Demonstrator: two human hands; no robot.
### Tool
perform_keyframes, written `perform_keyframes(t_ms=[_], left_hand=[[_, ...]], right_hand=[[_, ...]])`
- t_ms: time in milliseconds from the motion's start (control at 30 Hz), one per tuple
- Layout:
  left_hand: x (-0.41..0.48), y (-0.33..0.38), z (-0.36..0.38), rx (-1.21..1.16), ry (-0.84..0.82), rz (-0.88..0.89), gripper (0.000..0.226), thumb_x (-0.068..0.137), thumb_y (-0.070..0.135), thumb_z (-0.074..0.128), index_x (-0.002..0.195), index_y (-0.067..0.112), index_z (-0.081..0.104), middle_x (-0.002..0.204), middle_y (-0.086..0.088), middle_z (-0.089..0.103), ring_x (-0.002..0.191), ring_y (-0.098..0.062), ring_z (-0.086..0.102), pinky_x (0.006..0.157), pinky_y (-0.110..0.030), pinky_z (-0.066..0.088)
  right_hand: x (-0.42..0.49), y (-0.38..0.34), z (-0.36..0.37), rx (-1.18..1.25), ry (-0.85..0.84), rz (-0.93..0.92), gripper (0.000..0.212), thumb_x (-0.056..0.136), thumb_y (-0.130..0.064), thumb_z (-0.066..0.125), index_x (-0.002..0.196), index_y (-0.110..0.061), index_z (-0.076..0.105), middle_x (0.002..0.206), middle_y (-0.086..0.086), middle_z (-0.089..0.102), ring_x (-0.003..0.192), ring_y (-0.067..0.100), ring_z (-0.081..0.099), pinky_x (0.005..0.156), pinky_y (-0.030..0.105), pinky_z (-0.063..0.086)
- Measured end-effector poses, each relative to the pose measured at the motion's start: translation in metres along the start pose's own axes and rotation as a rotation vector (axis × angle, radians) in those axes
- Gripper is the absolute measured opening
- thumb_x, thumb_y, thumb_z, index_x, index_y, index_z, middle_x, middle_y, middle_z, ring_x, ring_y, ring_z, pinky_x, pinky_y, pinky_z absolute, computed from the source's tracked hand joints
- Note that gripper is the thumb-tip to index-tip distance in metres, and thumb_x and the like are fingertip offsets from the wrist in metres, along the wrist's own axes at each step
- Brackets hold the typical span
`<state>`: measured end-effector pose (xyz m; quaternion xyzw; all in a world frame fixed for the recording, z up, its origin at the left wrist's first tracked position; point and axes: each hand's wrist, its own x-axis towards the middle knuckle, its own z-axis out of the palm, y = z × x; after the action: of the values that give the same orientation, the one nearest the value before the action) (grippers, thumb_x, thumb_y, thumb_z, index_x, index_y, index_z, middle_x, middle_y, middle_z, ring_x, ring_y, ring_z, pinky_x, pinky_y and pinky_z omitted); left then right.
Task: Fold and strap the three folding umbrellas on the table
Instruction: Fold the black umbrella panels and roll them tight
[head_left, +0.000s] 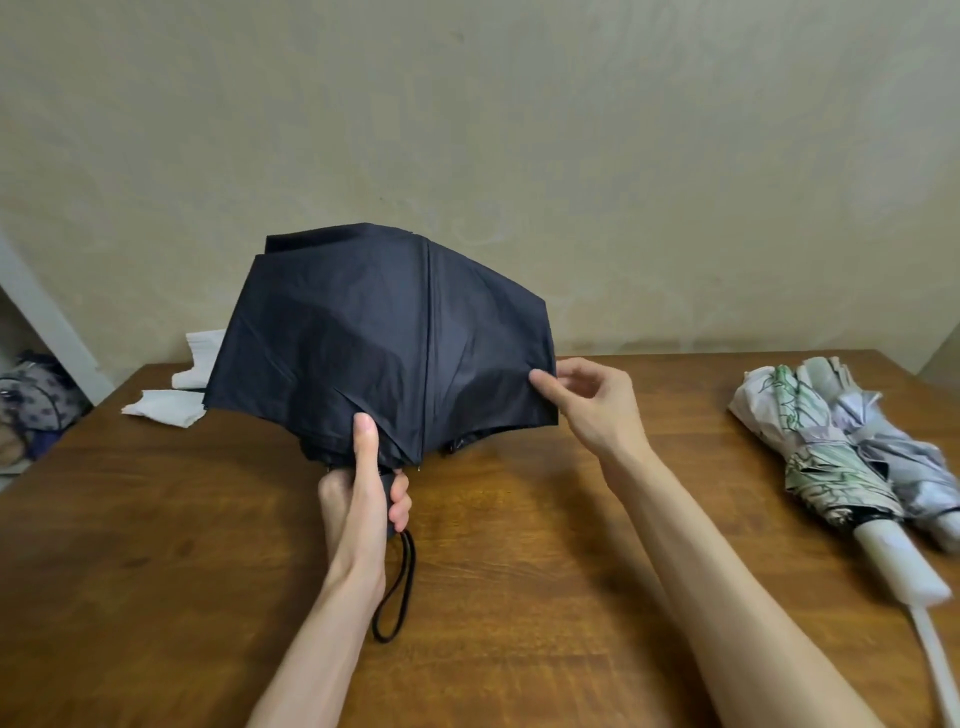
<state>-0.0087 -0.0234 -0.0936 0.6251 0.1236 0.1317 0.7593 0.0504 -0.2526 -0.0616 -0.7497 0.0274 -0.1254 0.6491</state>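
A black folding umbrella (384, 343) is held upright over the wooden table (519, 545), its canopy loose and puffed out. My left hand (363, 488) grips its handle from below, thumb pointing up against the fabric, and the black wrist loop (397, 592) dangles beneath. My right hand (587, 400) pinches the right edge of the canopy between thumb and fingers. At the table's right side lie a white umbrella with a green leaf print (810, 447) and pale handle, and a silver-grey umbrella (904, 462) beside it, both collapsed with loose fabric.
White papers or cloth (171, 405) lie at the table's back left, partly behind the black canopy. A beige wall stands close behind the table. A patterned bag (36, 400) sits on the floor at far left.
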Motion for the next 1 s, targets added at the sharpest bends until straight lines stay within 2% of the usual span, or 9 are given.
perform_keyframes(t_ms=[133,233,333,467,633,733,833,933,1000], left_hand=[[0.001,-0.002,0.000,-0.003,0.019,0.001,0.068,0.088,0.079,0.054,0.080,0.011,0.056,0.053,-0.002,0.050,0.046,-0.012,0.041,0.051,-0.029,0.032],[0.000,-0.003,0.001,-0.003,0.004,-0.002,0.068,0.090,0.077,0.054,0.080,0.011,0.057,0.054,-0.002,0.050,0.046,-0.012,0.041,0.050,-0.030,0.030],[-0.001,-0.004,0.002,0.025,-0.034,-0.001,0.066,0.091,0.076,0.053,0.075,0.011,0.053,0.055,-0.004,0.050,0.046,-0.012,0.041,0.048,-0.028,0.031],[-0.003,-0.005,0.003,0.086,-0.052,0.015,0.067,0.090,0.077,0.052,0.073,0.011,0.052,0.057,-0.007,0.051,0.047,-0.014,0.042,0.046,-0.028,0.031],[-0.006,-0.009,0.009,0.132,-0.070,0.015,0.065,0.091,0.072,0.056,0.068,0.012,0.052,0.058,-0.007,0.050,0.048,-0.015,0.042,0.045,-0.030,0.032],[-0.010,-0.013,0.013,0.160,-0.129,0.035,0.059,0.096,0.061,0.057,0.071,0.008,0.056,0.058,-0.008,0.052,0.046,-0.013,0.043,0.043,-0.026,0.032],[-0.013,-0.015,0.014,0.162,-0.208,0.059,0.061,0.101,0.058,0.056,0.071,0.004,0.059,0.057,-0.006,0.055,0.046,-0.013,0.044,0.041,-0.024,0.032],[-0.017,-0.013,0.014,0.128,-0.290,0.064,0.085,0.088,0.085,0.045,0.071,0.003,0.060,0.058,-0.009,0.055,0.044,-0.015,0.043,0.041,-0.028,0.031],[-0.018,-0.013,0.014,0.119,-0.317,0.070,0.094,0.079,0.096,0.036,0.069,0.006,0.060,0.058,-0.010,0.055,0.044,-0.015,0.043,0.042,-0.029,0.031]], right_hand=[[0.007,-0.006,-0.026,0.261,-0.088,0.050,0.018,0.098,-0.022,0.078,0.111,-0.010,0.080,0.112,0.008,0.082,0.106,0.023,0.076,0.096,0.035,0.059],[0.005,-0.016,-0.032,0.227,-0.210,0.096,0.033,0.101,-0.038,0.072,0.128,-0.018,0.077,0.127,0.005,0.078,0.123,0.027,0.072,0.109,0.043,0.055],[-0.003,-0.025,-0.014,0.103,-0.158,0.075,0.037,0.098,-0.052,0.073,0.118,-0.021,0.080,0.117,-0.006,0.081,0.114,0.014,0.075,0.103,0.038,0.057],[-0.007,-0.038,0.000,0.089,-0.024,-0.034,0.032,0.103,-0.034,0.071,0.105,-0.002,0.075,0.107,0.010,0.080,0.102,0.025,0.076,0.088,0.042,0.056],[-0.022,-0.077,0.014,0.185,-0.198,-0.228,0.041,0.101,-0.025,0.068,0.114,0.013,0.058,0.108,0.030,0.069,0.095,0.022,0.064,0.087,0.041,0.048],[-0.034,-0.088,0.037,0.107,-0.257,-0.362,0.024,0.101,-0.017,0.069,0.090,0.002,0.057,0.088,0.007,0.060,0.087,0.014,0.056,0.079,0.030,0.045],[-0.039,-0.086,0.056,-0.065,-0.213,-0.478,0.014,0.102,-0.019,0.070,0.088,-0.016,0.068,0.085,-0.011,0.062,0.084,0.007,0.058,0.079,0.022,0.045],[-0.035,-0.073,0.062,-0.214,-0.110,-0.531,0.014,0.105,-0.027,0.062,0.102,-0.030,0.076,0.100,-0.013,0.064,0.106,0.011,0.057,0.097,0.034,0.045],[-0.031,-0.066,0.059,-0.268,-0.054,-0.600,0.020,0.103,-0.018,0.058,0.110,-0.029,0.073,0.107,-0.014,0.065,0.110,0.011,0.057,0.102,0.044,0.046]])
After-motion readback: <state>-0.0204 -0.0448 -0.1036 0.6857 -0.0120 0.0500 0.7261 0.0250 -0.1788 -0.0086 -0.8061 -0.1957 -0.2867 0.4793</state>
